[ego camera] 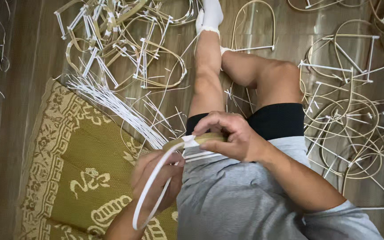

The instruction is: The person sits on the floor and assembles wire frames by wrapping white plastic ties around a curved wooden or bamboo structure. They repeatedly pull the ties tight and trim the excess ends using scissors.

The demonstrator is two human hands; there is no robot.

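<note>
- gripping a bent tan strip, the right hand closes its fingers over the top of the strip just above the lap, thumb tucked under it.
- the left hand sits lower and to the left, fingers curled around a white plastic band that loops down past the wrist and runs up to wrap the end of the tan strip.
- the strip and band meet between the two hands, over the grey shirt and black shorts.
- a bundle of loose white strips fans across the wooden floor beside a yellow patterned mat.
- finished hoop frames with white cross pieces lie piled to the right, and another heap lies at upper left.
- one leg stretches forward, ending in a white sock.
</note>
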